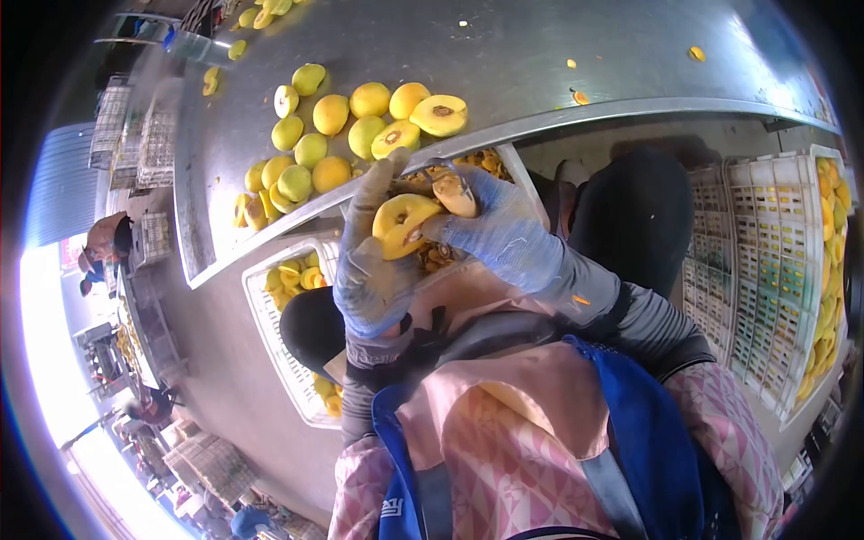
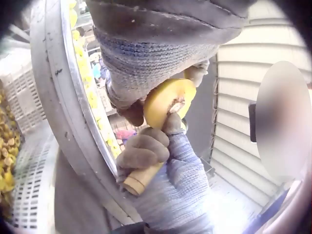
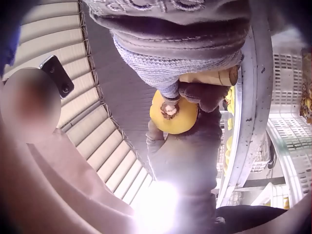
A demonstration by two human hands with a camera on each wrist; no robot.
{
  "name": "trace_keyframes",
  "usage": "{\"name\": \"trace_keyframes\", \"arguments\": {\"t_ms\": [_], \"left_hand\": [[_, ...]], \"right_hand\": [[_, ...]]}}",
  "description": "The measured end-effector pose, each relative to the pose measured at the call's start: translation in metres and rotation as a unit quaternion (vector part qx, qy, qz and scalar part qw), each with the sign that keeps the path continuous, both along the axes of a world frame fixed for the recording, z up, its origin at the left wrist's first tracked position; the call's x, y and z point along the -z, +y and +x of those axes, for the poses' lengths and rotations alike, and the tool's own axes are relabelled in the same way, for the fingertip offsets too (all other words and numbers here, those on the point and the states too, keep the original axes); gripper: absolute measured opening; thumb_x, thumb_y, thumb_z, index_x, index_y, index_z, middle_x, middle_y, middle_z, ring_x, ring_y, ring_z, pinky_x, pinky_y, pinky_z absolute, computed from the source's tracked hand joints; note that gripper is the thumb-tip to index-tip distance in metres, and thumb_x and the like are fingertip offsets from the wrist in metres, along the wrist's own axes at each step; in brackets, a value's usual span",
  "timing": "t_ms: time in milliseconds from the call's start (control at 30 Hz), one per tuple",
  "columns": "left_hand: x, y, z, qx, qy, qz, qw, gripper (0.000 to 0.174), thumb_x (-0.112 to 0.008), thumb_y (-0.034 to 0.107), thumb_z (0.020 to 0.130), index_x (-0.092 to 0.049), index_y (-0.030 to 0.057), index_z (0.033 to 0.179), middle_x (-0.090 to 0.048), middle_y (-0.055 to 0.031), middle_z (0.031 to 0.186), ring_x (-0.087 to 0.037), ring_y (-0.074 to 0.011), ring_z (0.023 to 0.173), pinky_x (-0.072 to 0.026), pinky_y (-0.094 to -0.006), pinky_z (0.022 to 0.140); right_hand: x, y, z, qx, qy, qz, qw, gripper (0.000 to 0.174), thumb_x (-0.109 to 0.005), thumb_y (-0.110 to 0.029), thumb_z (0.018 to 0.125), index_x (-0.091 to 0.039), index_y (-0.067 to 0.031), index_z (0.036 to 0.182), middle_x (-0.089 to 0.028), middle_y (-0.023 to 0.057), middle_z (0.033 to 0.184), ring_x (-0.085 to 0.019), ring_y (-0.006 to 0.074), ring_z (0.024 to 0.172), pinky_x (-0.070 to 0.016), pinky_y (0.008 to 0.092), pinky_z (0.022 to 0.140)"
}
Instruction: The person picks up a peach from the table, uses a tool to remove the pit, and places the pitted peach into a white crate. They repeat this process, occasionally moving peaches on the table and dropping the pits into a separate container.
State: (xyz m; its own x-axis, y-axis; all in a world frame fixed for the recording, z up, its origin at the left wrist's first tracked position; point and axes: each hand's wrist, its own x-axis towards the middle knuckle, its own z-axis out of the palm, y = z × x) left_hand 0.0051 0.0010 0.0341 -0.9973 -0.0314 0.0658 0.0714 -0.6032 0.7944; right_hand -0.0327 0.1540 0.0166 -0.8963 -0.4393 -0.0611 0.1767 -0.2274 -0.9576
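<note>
My gloved left hand (image 1: 373, 274) holds a yellow peach half (image 1: 396, 227), its fingers and thumb around the fruit. The cut face shows a brown-edged centre with a pale middle, seen in both wrist views. My gloved right hand (image 1: 513, 234) grips a short wooden handle (image 3: 209, 77) with curled fingers; the working end of this tool is hidden. The right thumb (image 2: 173, 124) lies right at the middle of the cut face. Beyond the hands, several whole peaches (image 1: 331, 114) and cut halves (image 1: 439, 115) lie near the metal table's edge.
The metal table (image 1: 522, 54) has a raised rim in front of me. Below it are brown scraps (image 1: 486, 162). A white crate (image 1: 261, 315) of yellow pieces stands by my left knee, and taller crates (image 1: 774, 270) of fruit stand at the right. Small scraps dot the tabletop.
</note>
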Motion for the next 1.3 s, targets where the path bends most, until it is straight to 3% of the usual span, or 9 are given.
{"name": "trace_keyframes", "arguments": {"t_ms": [233, 333, 433, 600, 700, 933, 1100, 1233, 1300], "left_hand": [[-0.018, -0.027, 0.011, 0.144, -0.150, -0.122, 0.971, 0.085, -0.073, 0.041, 0.078, -0.038, -0.0052, 0.141, -0.052, -0.0174, 0.130, -0.054, -0.0275, 0.119, -0.0439, -0.0371, 0.102], [0.005, -0.012, 0.010, -0.048, -0.295, 0.009, 0.954, 0.048, -0.065, 0.032, 0.085, -0.053, 0.0016, 0.120, -0.059, -0.0124, 0.109, -0.058, -0.0262, 0.095, -0.0491, -0.0389, 0.089], [0.020, -0.018, -0.004, 0.052, -0.215, 0.125, 0.967, 0.040, -0.058, 0.030, 0.091, -0.054, 0.0008, 0.118, -0.061, -0.0149, 0.107, -0.058, -0.0274, 0.100, -0.0489, -0.0413, 0.092], [0.017, -0.020, -0.008, -0.038, -0.188, 0.165, 0.967, 0.046, -0.047, 0.034, 0.098, -0.050, -0.0013, 0.128, -0.059, -0.0202, 0.118, -0.056, -0.0300, 0.111, -0.0467, -0.0414, 0.098], [0.013, -0.008, -0.011, -0.181, -0.167, 0.062, 0.967, 0.046, -0.040, 0.034, 0.102, -0.049, -0.0012, 0.130, -0.059, -0.0184, 0.118, -0.056, -0.0281, 0.114, -0.0462, -0.0413, 0.099], [0.019, 0.001, -0.009, -0.197, -0.126, -0.020, 0.972, 0.041, -0.038, 0.029, 0.103, -0.050, -0.0013, 0.128, -0.059, -0.0167, 0.119, -0.058, -0.0254, 0.110, -0.0469, -0.0386, 0.098], [0.027, 0.004, -0.004, -0.226, -0.037, -0.325, 0.918, 0.037, -0.041, 0.023, 0.102, -0.048, -0.0023, 0.129, -0.059, -0.0162, 0.122, -0.058, -0.0230, 0.112, -0.0479, -0.0364, 0.099], [0.029, 0.003, -0.007, -0.234, -0.031, -0.241, 0.941, 0.033, -0.044, 0.018, 0.100, -0.051, -0.0026, 0.125, -0.059, -0.0162, 0.120, -0.059, -0.0224, 0.110, -0.0493, -0.0356, 0.097], [0.028, 0.003, -0.008, -0.235, -0.019, -0.312, 0.920, 0.033, -0.043, 0.021, 0.100, -0.053, -0.0028, 0.122, -0.060, -0.0164, 0.119, -0.060, -0.0230, 0.108, -0.0502, -0.0362, 0.096]], "right_hand": [[0.010, 0.005, -0.001, -0.011, 0.139, 0.031, 0.990, 0.039, -0.072, -0.017, 0.086, -0.058, -0.0013, 0.118, -0.066, 0.0130, 0.103, -0.065, 0.0219, 0.090, -0.0520, 0.0298, 0.082], [0.014, -0.001, 0.003, -0.020, 0.199, 0.070, 0.977, 0.037, -0.070, -0.017, 0.088, -0.057, -0.0013, 0.119, -0.066, 0.0148, 0.103, -0.066, 0.0256, 0.091, -0.0526, 0.0309, 0.081], [0.000, 0.002, 0.001, 0.020, 0.201, 0.098, 0.974, 0.033, -0.067, -0.019, 0.090, -0.056, -0.0006, 0.114, -0.066, 0.0172, 0.098, -0.066, 0.0311, 0.089, -0.0533, 0.0340, 0.078], [0.009, -0.002, 0.014, 0.023, 0.274, 0.259, 0.926, 0.038, -0.064, -0.034, 0.091, -0.054, 0.0007, 0.100, -0.060, 0.0205, 0.069, -0.062, 0.0381, 0.060, -0.0495, 0.0430, 0.055], [0.017, -0.010, 0.017, 0.009, 0.239, 0.246, 0.939, 0.036, -0.063, -0.033, 0.091, -0.054, 0.0003, 0.099, -0.060, 0.0200, 0.069, -0.062, 0.0381, 0.062, -0.0494, 0.0431, 0.054], [0.017, -0.016, 0.017, 0.019, 0.251, 0.245, 0.936, 0.032, -0.062, -0.030, 0.092, -0.054, -0.0004, 0.098, -0.060, 0.0199, 0.069, -0.062, 0.0380, 0.062, -0.0496, 0.0435, 0.055], [0.022, -0.019, 0.021, 0.047, 0.269, 0.250, 0.929, 0.029, -0.063, -0.028, 0.092, -0.054, -0.0003, 0.097, -0.059, 0.0175, 0.064, -0.061, 0.0362, 0.056, -0.0485, 0.0423, 0.049], [0.022, -0.015, 0.024, -0.018, 0.316, 0.333, 0.888, 0.027, -0.066, -0.017, 0.089, -0.055, 0.0021, 0.105, -0.063, 0.0178, 0.076, -0.064, 0.0337, 0.063, -0.0509, 0.0378, 0.055], [0.025, -0.018, 0.026, 0.063, 0.317, 0.290, 0.901, 0.031, -0.065, -0.027, 0.091, -0.053, 0.0001, 0.099, -0.060, 0.0168, 0.063, -0.062, 0.0358, 0.055, -0.0492, 0.0416, 0.048]]}}
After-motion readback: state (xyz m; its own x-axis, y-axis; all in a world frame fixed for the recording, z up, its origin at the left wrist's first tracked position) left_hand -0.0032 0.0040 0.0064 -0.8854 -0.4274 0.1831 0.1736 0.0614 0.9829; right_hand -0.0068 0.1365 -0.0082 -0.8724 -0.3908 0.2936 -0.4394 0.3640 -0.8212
